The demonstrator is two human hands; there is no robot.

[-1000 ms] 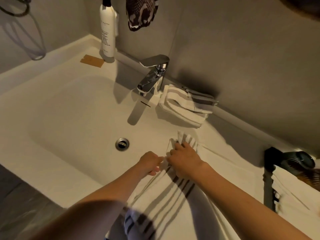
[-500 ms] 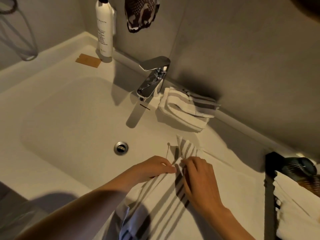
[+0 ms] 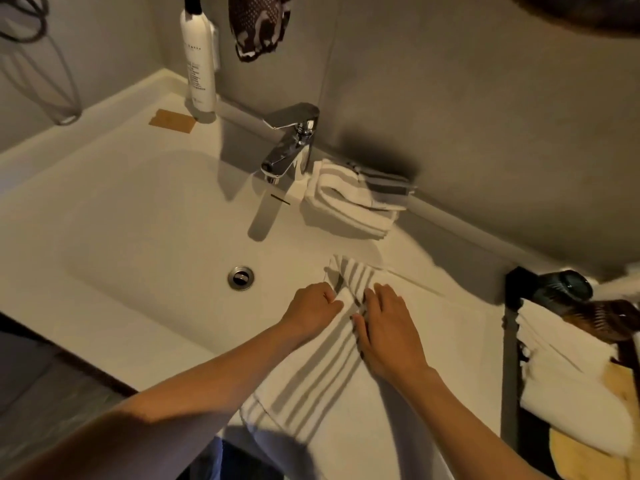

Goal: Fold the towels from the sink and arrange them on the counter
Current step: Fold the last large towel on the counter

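Observation:
A white towel with grey stripes [image 3: 311,382] lies across the sink's right rim and hangs toward me over the front edge. My left hand [image 3: 311,308] grips its left edge with curled fingers near the far end. My right hand [image 3: 388,327] lies on the towel just to the right, fingers bent down onto the cloth and thumb at the fold. A folded striped towel [image 3: 349,199] rests on the counter against the wall, right of the faucet. The white sink [image 3: 114,244] holds no towel in its basin.
A chrome faucet [image 3: 291,143] stands at the back of the basin, the drain [image 3: 241,278] below it. A white bottle [image 3: 199,57] and a brown card [image 3: 172,121] sit at the back left. At right, a black rack [image 3: 512,341] holds white towels and a hair dryer [image 3: 564,289].
My left hand has closed into a grip on the towel's left edge. My right hand slid back along the towel toward me, and the far end of the towel is now uncovered.

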